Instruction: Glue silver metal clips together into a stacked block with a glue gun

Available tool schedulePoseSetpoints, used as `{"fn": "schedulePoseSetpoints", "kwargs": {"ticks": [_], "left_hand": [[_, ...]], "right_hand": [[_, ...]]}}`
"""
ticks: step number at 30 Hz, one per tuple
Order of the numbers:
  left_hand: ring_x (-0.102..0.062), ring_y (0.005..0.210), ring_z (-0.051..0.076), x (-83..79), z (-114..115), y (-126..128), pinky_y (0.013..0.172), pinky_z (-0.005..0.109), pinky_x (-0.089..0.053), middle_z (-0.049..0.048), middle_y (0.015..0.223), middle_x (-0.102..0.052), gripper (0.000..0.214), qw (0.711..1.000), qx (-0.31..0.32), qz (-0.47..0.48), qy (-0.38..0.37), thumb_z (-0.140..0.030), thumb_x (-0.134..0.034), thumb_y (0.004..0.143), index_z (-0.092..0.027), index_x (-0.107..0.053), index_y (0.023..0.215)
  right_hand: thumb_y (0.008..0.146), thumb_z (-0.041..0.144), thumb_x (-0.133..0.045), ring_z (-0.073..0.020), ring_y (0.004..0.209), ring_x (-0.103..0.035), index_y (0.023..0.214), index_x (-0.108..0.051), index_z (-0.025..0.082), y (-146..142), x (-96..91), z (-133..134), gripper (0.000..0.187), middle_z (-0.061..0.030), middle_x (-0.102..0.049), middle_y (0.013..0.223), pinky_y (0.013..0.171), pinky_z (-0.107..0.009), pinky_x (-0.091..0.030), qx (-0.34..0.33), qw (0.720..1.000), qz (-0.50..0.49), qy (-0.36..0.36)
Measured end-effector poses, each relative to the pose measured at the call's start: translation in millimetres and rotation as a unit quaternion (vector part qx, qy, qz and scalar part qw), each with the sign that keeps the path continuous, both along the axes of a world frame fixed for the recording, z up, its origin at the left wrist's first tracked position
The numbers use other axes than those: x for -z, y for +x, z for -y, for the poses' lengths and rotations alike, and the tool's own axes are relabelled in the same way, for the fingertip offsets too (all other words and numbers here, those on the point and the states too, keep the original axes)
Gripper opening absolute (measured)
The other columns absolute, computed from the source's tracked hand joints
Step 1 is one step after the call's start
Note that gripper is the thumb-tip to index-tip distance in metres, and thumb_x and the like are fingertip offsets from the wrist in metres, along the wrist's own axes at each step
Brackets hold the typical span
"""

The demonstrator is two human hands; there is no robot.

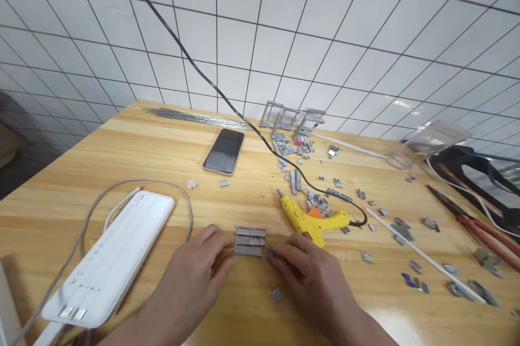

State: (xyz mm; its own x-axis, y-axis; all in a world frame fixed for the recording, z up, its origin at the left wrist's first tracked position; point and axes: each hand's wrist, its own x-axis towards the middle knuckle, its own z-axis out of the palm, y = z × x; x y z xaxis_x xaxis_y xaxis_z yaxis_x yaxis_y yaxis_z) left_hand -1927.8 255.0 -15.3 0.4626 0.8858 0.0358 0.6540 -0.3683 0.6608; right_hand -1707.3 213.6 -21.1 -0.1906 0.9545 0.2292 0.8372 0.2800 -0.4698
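Note:
In front of me on the wooden table lies a small grey ridged block [249,241], made of parallel strips one behind another. My left hand [202,266] is closed at its left edge, thumb and forefinger against it. My right hand [307,269] pinches a small grey metal piece [270,253] just off the block's right side. Another small grey piece [277,295] lies below, between the hands. Beyond my right hand rests a yellow glue gun [311,220], its nozzle pointing up and left and its black cable running up across the view.
Left stands a white power bank [111,256] with a grey cable. A phone [224,151] and thin metal rods [199,117] lie farther back. Small grey frames [309,121] and scattered metal scraps fill the right, with white glue sticks [426,255], red-handled pliers [483,229] and a clear container [430,143].

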Motion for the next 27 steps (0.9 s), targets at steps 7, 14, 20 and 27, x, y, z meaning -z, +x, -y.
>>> {"fn": "schedulePoseSetpoints", "kwargs": {"ticks": [7, 14, 20, 27], "left_hand": [[-0.053, 0.074, 0.018, 1.2, 1.2, 0.5, 0.066, 0.03, -0.042, 0.0016, 0.082, -0.055, 0.016, 0.999, 0.006, -0.032, -0.017, -0.019, -0.041, 0.089, -0.02, -0.053, 0.079], [-0.054, 0.076, 0.019, -1.5, -0.5, 2.6, 0.068, 0.032, -0.043, 0.0031, 0.083, -0.055, 0.019, 0.998, 0.01, -0.053, -0.029, -0.018, -0.039, 0.09, -0.02, -0.055, 0.079], [-0.055, 0.079, 0.02, -0.5, -1.6, 3.6, 0.07, 0.033, -0.044, 0.0041, 0.084, -0.056, 0.021, 0.997, 0.014, -0.064, -0.028, -0.018, -0.039, 0.091, -0.019, -0.057, 0.08], [-0.056, 0.08, 0.021, -2.1, -2.1, 4.8, 0.07, 0.033, -0.045, 0.0045, 0.084, -0.058, 0.022, 0.997, 0.021, -0.067, -0.029, -0.018, -0.04, 0.091, -0.019, -0.06, 0.081]], "right_hand": [[0.092, 0.024, -0.048, -0.015, 0.066, -0.062, 0.092, -0.07, 0.024, -3.8, 2.8, -1.5, 0.022, -0.0028, -0.062, 0.075, 0.061, -0.024, -0.049, -0.003, 1.0, -0.017, -0.009], [0.088, 0.02, -0.053, -0.0167, 0.067, -0.063, 0.095, -0.069, 0.023, -3.8, 3.1, -1.8, 0.018, -0.0038, -0.065, 0.078, 0.062, -0.026, -0.051, 0.006, 1.0, -0.018, -0.006], [0.088, 0.019, -0.054, -0.0169, 0.068, -0.063, 0.091, -0.069, 0.023, -4.5, 3.3, -2.8, 0.016, -0.0034, -0.065, 0.076, 0.063, -0.026, -0.05, 0.008, 1.0, -0.023, -0.009], [0.088, 0.02, -0.054, -0.0171, 0.068, -0.063, 0.089, -0.068, 0.023, -5.9, 4.5, -2.1, 0.015, -0.0024, -0.064, 0.076, 0.062, -0.026, -0.049, 0.009, 0.999, -0.03, -0.011]]}}
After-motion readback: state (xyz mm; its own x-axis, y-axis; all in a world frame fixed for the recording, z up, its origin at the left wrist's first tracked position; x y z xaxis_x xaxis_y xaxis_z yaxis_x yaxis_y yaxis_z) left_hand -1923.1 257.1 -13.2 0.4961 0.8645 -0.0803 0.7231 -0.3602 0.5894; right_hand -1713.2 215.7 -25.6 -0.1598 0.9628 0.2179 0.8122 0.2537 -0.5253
